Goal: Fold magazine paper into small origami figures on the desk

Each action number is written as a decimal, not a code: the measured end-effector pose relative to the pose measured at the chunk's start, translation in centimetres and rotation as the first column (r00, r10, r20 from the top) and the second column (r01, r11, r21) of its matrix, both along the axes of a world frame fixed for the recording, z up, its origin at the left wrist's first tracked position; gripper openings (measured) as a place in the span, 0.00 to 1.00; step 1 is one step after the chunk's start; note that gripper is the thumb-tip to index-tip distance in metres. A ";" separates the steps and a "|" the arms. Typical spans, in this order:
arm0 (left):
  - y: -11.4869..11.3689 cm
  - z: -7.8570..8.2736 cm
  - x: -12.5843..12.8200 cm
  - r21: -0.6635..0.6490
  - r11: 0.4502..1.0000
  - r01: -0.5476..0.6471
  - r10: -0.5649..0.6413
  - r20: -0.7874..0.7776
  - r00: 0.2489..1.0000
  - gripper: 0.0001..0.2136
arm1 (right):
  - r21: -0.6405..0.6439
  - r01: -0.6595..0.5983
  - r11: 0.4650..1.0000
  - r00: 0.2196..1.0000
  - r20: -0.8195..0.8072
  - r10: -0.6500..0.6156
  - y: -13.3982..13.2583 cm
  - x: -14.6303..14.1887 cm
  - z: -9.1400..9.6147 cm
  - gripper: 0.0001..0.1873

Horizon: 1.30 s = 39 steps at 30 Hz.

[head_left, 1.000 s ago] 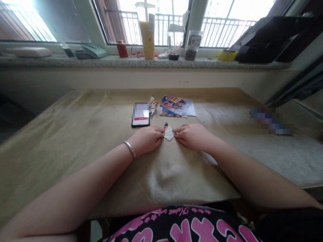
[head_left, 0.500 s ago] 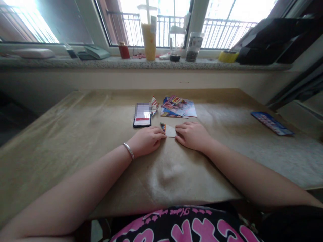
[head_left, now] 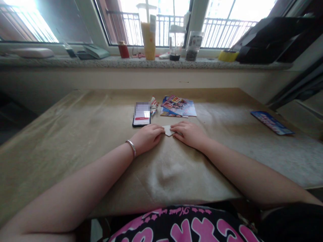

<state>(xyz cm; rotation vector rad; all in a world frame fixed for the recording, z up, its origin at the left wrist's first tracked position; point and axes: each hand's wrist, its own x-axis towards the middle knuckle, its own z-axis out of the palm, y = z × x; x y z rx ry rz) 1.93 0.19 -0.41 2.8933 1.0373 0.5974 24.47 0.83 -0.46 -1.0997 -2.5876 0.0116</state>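
A small folded piece of paper (head_left: 168,130), its pale side up, lies on the table between my hands. My left hand (head_left: 149,136), with a silver bracelet at the wrist, pinches the paper's left end. My right hand (head_left: 188,133) has its fingers closed on the right end, the fingertips resting over the paper. Just beyond my left hand lies a phone (head_left: 142,115) with a lit screen. Behind the paper is a loose stack of colourful printed sheets (head_left: 185,107).
A crumpled red-and-white paper piece (head_left: 154,104) sits beside the phone. A blue printed packet (head_left: 272,123) lies on the table's right side. On the granite windowsill (head_left: 131,63) stand a tall yellow cup (head_left: 149,40), a red bottle (head_left: 123,50) and yellow tape (head_left: 227,56).
My right hand has moved slightly left over the paper. The paper's coloured corner at the left has gone out of sight, and its pale part now shows a pointed lower edge.
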 end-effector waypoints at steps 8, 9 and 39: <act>0.4 0.1 -0.5 0.011 0.999 -0.041 0.041 -0.009 0.999 0.09 | 0.027 -0.056 0.998 0.998 0.028 0.055 -0.3 0.2 0.3 0.11; 0.4 0.2 -0.5 0.016 0.999 -0.036 0.036 -0.016 0.999 0.09 | 0.031 -0.063 0.998 0.997 0.037 0.061 -0.4 0.2 0.3 0.11; -0.2 0.7 -0.1 -0.015 0.983 -0.184 0.182 -0.082 0.980 0.03 | -0.210 0.137 0.968 0.968 -0.180 -0.176 -0.4 -0.4 -0.3 0.07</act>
